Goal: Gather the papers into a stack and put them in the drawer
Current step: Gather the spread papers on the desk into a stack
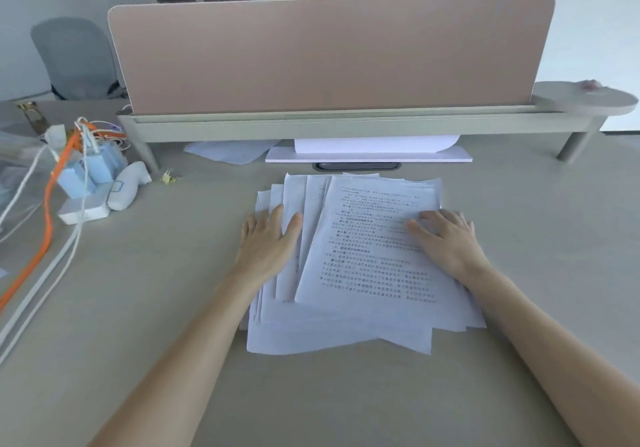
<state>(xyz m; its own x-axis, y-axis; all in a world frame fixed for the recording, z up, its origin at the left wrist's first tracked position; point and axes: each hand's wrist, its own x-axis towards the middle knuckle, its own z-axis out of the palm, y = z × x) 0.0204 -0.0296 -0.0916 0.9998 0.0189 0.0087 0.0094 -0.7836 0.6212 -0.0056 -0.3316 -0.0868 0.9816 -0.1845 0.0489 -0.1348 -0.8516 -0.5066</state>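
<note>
A loose, fanned pile of white printed papers lies on the beige desk in front of me. My left hand rests flat on the pile's left edge, fingers spread. My right hand lies flat on the right side of the top sheet, fingers apart. Neither hand grips a sheet. More white sheets and one loose sheet lie under the raised shelf at the back. No drawer is in view.
A pink divider panel stands on a raised shelf across the back. A power strip with blue plugs and orange and white cables sits at the left. A gold binder clip lies near it. A person sits behind the divider.
</note>
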